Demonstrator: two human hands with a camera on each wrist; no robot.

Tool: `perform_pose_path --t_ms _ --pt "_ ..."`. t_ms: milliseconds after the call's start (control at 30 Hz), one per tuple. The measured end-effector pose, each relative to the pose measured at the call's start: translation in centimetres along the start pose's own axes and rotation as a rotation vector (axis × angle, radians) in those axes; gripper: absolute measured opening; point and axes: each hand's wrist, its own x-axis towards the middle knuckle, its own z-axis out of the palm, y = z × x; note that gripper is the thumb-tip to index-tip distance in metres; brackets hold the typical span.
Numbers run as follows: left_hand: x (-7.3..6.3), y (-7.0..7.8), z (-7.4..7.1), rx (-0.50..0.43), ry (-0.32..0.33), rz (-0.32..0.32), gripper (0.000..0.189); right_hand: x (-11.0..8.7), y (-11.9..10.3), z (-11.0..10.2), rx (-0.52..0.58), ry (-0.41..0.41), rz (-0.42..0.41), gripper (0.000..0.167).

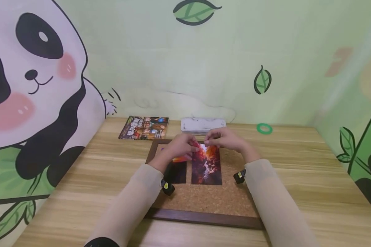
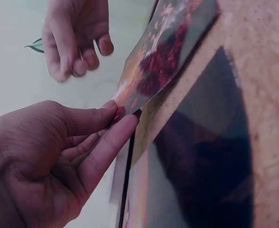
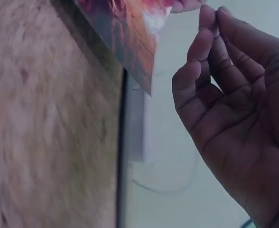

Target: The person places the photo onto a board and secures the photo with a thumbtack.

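Note:
A glossy red-and-orange picture card (image 1: 207, 166) stands out over the cork board (image 1: 216, 202). My left hand (image 1: 182, 147) pinches its upper left corner between thumb and fingers. In the left wrist view the card (image 2: 165, 59) tilts up from the cork at that corner. My right hand (image 1: 224, 139) hovers by the card's upper right corner, apart from it. Its thumb and forefinger tips meet in the right wrist view, with nothing visible between them (image 3: 234, 85). A second, dark picture card (image 1: 177, 173) lies on the cork to the left, partly hidden by my left hand and wrist.
The board has a dark wooden frame (image 1: 204, 218) and lies on a wood-grain table (image 1: 300, 185). Behind it are a comic-covered book (image 1: 145, 128), a whitish flat case (image 1: 203, 125) and a green ring (image 1: 264, 128). A printed backdrop (image 1: 204, 68) rises at the table's far edge.

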Motion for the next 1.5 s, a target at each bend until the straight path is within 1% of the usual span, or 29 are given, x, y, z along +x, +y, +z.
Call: perform_pose_path --t_ms 133,233,367,467,567,700,833,900,1033,1167,1267,1333,1433,1500 --pt "0.2 -0.6 0.3 -0.006 0.006 -0.019 0.015 1.3 0.8 0.7 -0.006 -0.004 0.035 0.018" --pt "0.4 -1.0 0.4 -0.028 -0.042 -0.029 0.015 1.8 1.5 1.2 0.001 -0.010 0.063 0.019" --pt "0.2 -1.2 0.5 -0.021 -0.117 -0.014 0.015 1.9 2.3 1.8 0.044 -0.017 0.084 0.019" --pt "-0.2 -1.1 0.4 0.017 -0.133 0.008 0.016 1.8 2.5 2.0 0.076 -0.011 0.085 0.019" --pt "-0.4 -1.0 0.2 0.108 -0.121 0.043 0.018 1.5 2.5 1.9 0.089 0.002 0.078 0.021" --pt "-0.4 -1.1 0.1 0.289 -0.096 0.106 0.020 1.1 2.6 1.9 0.096 0.006 0.051 0.026" --pt "-0.3 -1.1 0.1 0.398 -0.087 0.151 0.020 0.8 2.8 1.8 0.114 0.024 0.037 0.028" --pt "-0.3 -1.1 0.0 0.421 -0.089 0.158 0.020 0.7 3.0 1.7 0.124 0.034 0.032 0.029" --pt "-0.4 -1.1 0.0 0.418 -0.108 0.150 0.019 0.5 3.3 1.7 0.147 0.043 0.026 0.028" --pt "-0.1 -1.2 0.2 0.423 -0.088 0.174 0.020 0.3 3.4 1.6 0.155 0.045 0.027 0.024" --pt "0.0 -1.1 0.5 0.463 -0.055 0.187 0.020 0.0 3.5 1.5 0.140 0.045 0.054 0.021" --pt "0.0 -1.1 0.7 0.497 -0.040 0.167 0.019 -0.1 3.6 1.4 0.121 0.034 0.083 0.021" --pt "0.0 -1.0 0.9 0.579 0.007 0.121 0.021 -0.3 3.9 1.4 0.096 0.004 0.125 0.019" --pt "0.1 -1.0 1.1 0.615 0.037 0.095 0.021 -0.3 4.0 1.3 0.082 -0.014 0.130 0.018"
